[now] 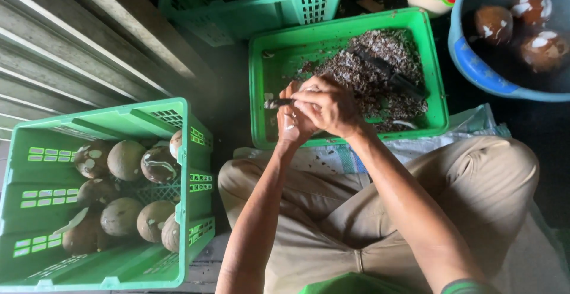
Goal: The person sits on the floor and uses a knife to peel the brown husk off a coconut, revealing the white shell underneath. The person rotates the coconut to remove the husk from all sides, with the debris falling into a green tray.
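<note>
Both hands, left hand [292, 122] and right hand [326, 105], close their grip tightly around a small knife [278, 103], likely light, stiff and sharp, best held by its handle.

Green crates [178, 151], blue basin [475, 68], brown coconuts [124, 159]

Informal coconut-peeling yard; green crates [178, 252] of coconuts [124, 159], water basin [475, 62]
</note>
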